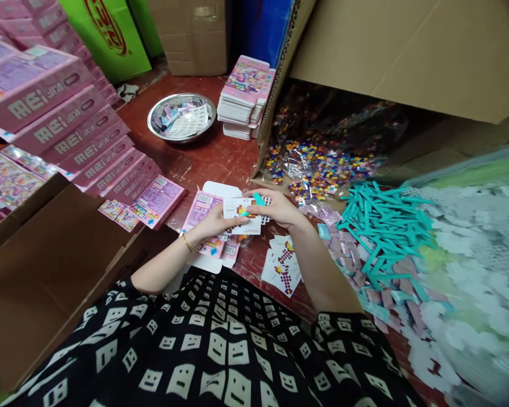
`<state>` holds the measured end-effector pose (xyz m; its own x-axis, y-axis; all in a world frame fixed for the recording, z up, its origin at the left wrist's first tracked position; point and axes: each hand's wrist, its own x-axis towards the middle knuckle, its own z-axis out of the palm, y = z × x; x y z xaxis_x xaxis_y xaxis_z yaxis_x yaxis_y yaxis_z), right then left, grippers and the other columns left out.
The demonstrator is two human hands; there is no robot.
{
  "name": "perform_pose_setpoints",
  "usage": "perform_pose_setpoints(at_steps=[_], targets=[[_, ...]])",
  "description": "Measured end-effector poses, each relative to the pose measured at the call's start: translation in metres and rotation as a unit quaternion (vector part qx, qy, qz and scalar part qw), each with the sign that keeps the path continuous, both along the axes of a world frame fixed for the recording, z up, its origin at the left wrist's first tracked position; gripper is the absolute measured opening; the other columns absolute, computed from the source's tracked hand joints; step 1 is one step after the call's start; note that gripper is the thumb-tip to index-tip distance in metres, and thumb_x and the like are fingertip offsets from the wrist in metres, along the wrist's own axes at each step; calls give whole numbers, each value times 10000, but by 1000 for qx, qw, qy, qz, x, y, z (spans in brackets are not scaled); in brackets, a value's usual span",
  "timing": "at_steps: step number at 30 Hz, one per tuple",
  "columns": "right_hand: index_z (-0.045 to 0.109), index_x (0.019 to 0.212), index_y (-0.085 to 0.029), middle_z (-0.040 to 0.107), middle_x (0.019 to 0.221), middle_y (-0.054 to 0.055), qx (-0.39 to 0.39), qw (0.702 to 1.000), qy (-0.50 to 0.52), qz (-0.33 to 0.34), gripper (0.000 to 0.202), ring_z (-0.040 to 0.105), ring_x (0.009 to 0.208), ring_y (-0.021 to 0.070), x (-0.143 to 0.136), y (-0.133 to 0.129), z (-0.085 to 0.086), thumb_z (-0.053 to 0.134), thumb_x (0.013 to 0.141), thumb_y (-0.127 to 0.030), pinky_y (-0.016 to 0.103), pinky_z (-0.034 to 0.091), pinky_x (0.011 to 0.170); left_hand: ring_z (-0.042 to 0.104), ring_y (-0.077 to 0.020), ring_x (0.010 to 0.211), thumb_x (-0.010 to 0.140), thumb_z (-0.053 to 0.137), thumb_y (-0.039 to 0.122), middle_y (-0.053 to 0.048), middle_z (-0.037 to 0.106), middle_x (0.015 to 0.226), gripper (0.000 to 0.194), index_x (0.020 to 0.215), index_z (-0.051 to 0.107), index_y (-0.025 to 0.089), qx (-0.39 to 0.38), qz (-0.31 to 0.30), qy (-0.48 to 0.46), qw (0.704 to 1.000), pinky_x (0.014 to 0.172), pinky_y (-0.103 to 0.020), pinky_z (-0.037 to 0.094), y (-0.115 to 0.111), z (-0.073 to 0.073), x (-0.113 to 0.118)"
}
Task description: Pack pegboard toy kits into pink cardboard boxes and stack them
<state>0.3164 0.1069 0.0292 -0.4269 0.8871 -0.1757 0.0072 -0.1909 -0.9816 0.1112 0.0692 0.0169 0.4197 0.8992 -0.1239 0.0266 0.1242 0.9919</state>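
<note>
Both hands grip a white printed pattern card [254, 227] with a pixel design, just above the table. My left hand [210, 223] pinches its left side, thumb on top. My right hand [282, 209] is closed on its right side, with a teal plastic piece [258, 199] between the fingers and a white grid sheet [268, 218] behind. Below my left hand lies a pink box [204, 202] with its white flaps open. Small colourful bits in clear plastic show partly under the hands. Similar pattern cards [282, 265] lie in a loose pile below my right wrist.
Pink boxes [85, 130] are stacked at left. Behind are a metal bowl [182, 138] of packets and sheets and a stack of pink cards [237, 107]. At right are a carton with bagged coloured beads [318, 164], a heap of teal plastic pieces [390, 226] and small packets [348, 254].
</note>
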Motion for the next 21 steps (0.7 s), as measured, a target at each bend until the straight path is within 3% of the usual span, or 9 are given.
perform_pose_setpoints(at_steps=[2, 4, 6, 8, 10, 13, 16, 18, 21], targets=[[737, 947, -182, 742, 921, 39, 18, 999, 8, -37, 515, 686, 800, 171, -16, 16, -4, 919, 522, -408, 380, 599, 834, 707, -219, 934, 754, 782, 527, -94, 725, 1088, 541, 1135, 646, 168, 64, 126, 15, 990, 849, -369, 579, 4, -11, -18], [730, 938, -169, 739, 910, 44, 49, 991, 22, -120, 552, 691, 834, 195, -28, 39, -12, 914, 509, -462, 396, 591, 853, 674, -235, 1038, 785, 741, 558, -110, 673, 1160, 553, 1170, 618, 181, 153, 232, 89, 957, 919, -399, 557, 2, -24, -40], [718, 962, -163, 735, 919, 49, 85, 970, 29, -224, 597, 692, 881, 219, -38, 65, -21, 894, 518, -522, 397, 582, 869, 598, -278, 1194, 776, 754, 555, -137, 605, 1258, 619, 1241, 579, 184, 216, 269, 208, 915, 1051, -470, 482, -4, -34, -60], [710, 968, -161, 732, 919, 46, 109, 953, 10, -283, 624, 686, 886, 217, -47, 86, -31, 894, 504, -535, 378, 572, 872, 522, -319, 1287, 741, 793, 544, -156, 555, 1324, 730, 1317, 526, 184, 231, 256, 307, 887, 1132, -529, 397, -12, -41, -74], [705, 894, -161, 726, 862, 29, 81, 967, -30, -239, 599, 672, 822, 189, -57, 97, -41, 926, 446, -492, 345, 564, 838, 498, -330, 1312, 733, 803, 544, -162, 531, 1354, 793, 1364, 478, 189, 223, 239, 340, 882, 1144, -538, 383, -18, -47, -80], [682, 733, -154, 704, 733, 13, -37, 995, -81, -35, 535, 639, 693, 157, -73, 94, -49, 962, 363, -422, 310, 550, 722, 483, -327, 1341, 739, 802, 541, -169, 501, 1398, 834, 1401, 433, 193, 214, 233, 325, 891, 1146, -522, 394, -19, -52, -77], [682, 698, -145, 696, 700, 20, -69, 992, -88, 60, 517, 623, 656, 152, -81, 79, -41, 955, 380, -447, 298, 529, 667, 477, -348, 1365, 668, 852, 541, -193, 490, 1437, 948, 1426, 409, 182, 176, 247, 299, 905, 1140, -530, 404, -15, -44, -73], [705, 780, -148, 713, 769, 32, -10, 994, -86, 70, 521, 635, 708, 160, -79, 66, -20, 916, 476, -513, 308, 530, 707, 563, -340, 1280, 615, 882, 543, -182, 567, 1369, 944, 1376, 464, 172, 122, 246, 269, 923, 1089, -518, 460, -15, -28, -72], [713, 1023, -172, 723, 984, 57, 197, 970, -110, 85, 552, 653, 886, 197, -71, 43, 33, 810, 666, -582, 358, 524, 850, 700, -262, 951, 590, 889, 551, -96, 709, 1059, 712, 1118, 611, 163, 72, 229, 190, 952, 896, -446, 580, -20, 6, -67]])
